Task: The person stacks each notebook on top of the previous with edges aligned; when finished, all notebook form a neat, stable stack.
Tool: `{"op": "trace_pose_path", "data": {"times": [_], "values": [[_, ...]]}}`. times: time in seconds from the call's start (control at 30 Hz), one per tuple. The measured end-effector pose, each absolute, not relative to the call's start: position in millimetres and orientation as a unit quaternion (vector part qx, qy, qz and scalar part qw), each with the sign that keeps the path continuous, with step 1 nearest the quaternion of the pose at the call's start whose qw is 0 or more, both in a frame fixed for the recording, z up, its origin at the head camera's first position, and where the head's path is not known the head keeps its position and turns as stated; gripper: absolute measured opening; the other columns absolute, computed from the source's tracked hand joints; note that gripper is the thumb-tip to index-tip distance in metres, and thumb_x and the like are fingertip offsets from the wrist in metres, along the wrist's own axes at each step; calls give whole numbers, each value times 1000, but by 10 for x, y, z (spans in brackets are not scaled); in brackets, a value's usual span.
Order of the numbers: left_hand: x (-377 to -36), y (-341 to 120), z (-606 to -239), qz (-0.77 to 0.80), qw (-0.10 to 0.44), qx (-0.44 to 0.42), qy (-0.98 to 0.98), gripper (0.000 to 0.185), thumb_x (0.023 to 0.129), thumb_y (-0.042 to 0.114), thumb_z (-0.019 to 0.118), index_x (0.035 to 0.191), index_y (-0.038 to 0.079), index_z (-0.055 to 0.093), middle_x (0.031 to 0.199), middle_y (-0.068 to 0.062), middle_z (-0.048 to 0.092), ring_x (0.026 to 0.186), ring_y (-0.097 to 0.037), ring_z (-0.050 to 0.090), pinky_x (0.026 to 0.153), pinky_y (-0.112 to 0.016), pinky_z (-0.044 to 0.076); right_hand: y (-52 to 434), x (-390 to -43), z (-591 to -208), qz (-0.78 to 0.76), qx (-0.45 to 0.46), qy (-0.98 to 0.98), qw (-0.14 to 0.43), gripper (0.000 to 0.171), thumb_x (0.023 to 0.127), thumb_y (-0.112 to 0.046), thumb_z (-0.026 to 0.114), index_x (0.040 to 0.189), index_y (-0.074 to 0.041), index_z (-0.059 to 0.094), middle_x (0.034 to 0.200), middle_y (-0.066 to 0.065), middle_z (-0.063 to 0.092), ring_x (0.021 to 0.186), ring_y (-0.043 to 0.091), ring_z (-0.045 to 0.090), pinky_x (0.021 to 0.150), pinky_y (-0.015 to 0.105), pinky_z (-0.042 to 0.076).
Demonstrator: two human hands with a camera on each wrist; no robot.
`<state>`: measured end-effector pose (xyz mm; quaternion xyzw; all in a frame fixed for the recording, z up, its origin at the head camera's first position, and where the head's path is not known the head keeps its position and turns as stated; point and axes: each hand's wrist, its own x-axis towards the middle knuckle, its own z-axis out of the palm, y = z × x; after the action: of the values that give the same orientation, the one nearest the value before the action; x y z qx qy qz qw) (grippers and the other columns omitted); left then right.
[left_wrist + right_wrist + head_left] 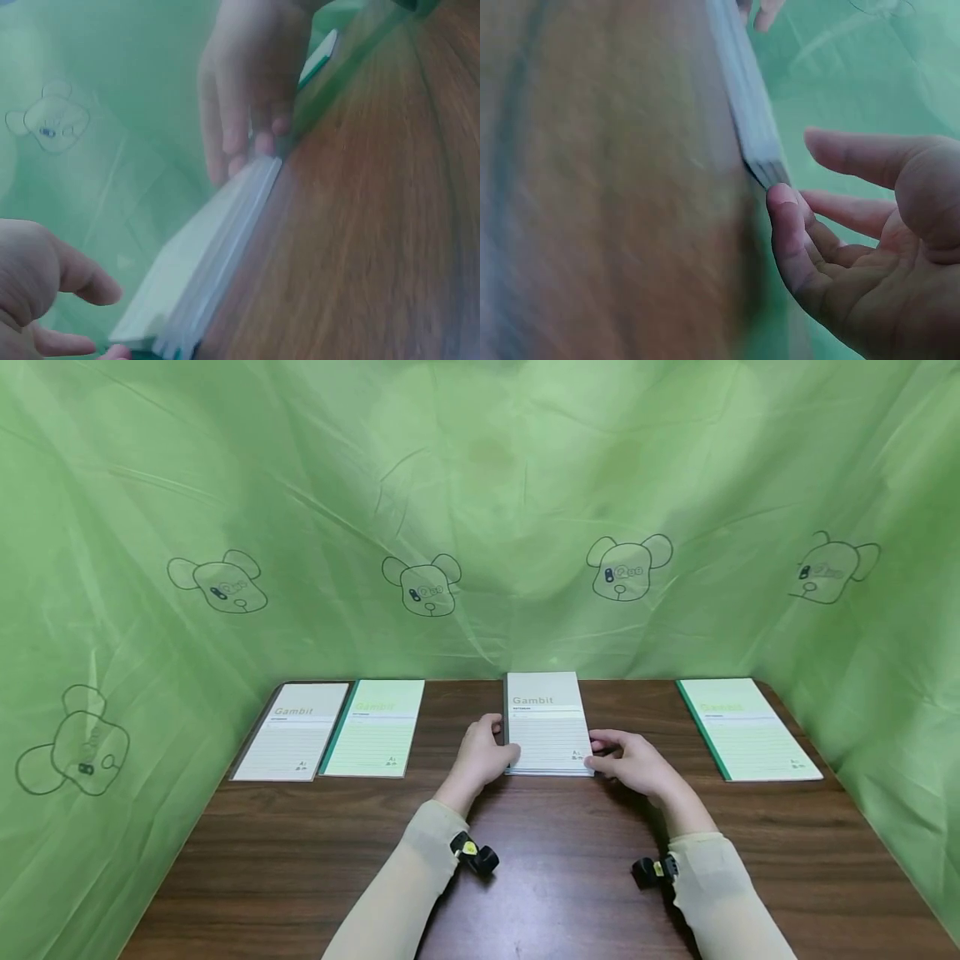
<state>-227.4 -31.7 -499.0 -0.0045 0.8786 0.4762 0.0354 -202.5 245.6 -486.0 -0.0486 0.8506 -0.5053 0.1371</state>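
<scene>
A stack of several notebooks (pixel 546 727) lies at the middle of the table's far edge, its top one white with "Gambit" on the cover. My left hand (pixel 482 752) rests along the dark spine at the stack's left side, the thumb over the near corner. At the opposite edge is my right hand (pixel 630 763), its fingertips touching the side near the front. The right wrist view shows fingers (pixel 789 232) against the layered corner of the stack (pixel 754 120), the thumb apart. In the left wrist view, part of the left hand (pixel 45 292) is cut off.
On the far left, a white notebook (pixel 294 731) with a dark spine lies beside a green-tinted notebook (pixel 375 727). Another green-tinted notebook (pixel 750 731) lies far right. Green cloth (pixel 517 510) with bear-head drawings rises behind and beside the brown wooden table (pixel 555 860).
</scene>
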Motion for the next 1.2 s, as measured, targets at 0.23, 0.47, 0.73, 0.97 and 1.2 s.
{"op": "trace_pose_path", "data": {"times": [0.23, 0.47, 0.73, 0.97, 1.2], "values": [[-2246, -131, -4781, 504, -23, 0, 864, 61, 89, 13, 73, 147, 0, 60, 130, -16, 69, 108, -31, 66, 98, -47, 53, 2821, -2022, -4728, -520, -70, 843, 117, 61, 104, -15, 76, 156, 6, 53, 142, 30, 65, 105, 27, 74, 80, 41, 63], [-2252, 295, -4726, 536, -30, 25, 843, 54, 89, 11, 76, 141, 8, 63, 120, -5, 75, 86, -11, 67, 83, -32, 55, 3231, -1969, -4626, -492, -89, 862, 85, 57, 105, -19, 77, 153, 3, 57, 140, 27, 66, 112, 16, 71, 86, 30, 59], [-2207, 1054, -4765, 550, -26, 90, 830, 51, 91, 14, 80, 138, 9, 60, 116, -5, 76, 76, -2, 63, 76, -21, 53, 3971, -1913, -4616, -485, -52, 872, 21, 44, 107, -20, 74, 148, -8, 62, 121, -24, 70, 100, -2, 70, 82, 22, 58], [-2091, 1447, -4896, 548, -3, 90, 832, 53, 91, 23, 84, 137, 16, 59, 116, 4, 77, 75, 4, 62, 75, -17, 50, 4474, -1871, -4732, -476, 7, 879, -17, 30, 104, -23, 78, 127, -41, 70, 110, -40, 64, 97, -18, 60, 77, 10, 49], [-1967, 1615, -5006, 540, 33, 95, 835, 56, 92, 26, 83, 141, 17, 57, 119, 7, 74, 77, 4, 62, 80, -16, 51, 4758, -1817, -4847, -398, 99, 912, 14, 74, 109, -42, 67, 166, -4, 42, 165, 36, 40, 145, 47, 51, 107, 52, 51]]}}
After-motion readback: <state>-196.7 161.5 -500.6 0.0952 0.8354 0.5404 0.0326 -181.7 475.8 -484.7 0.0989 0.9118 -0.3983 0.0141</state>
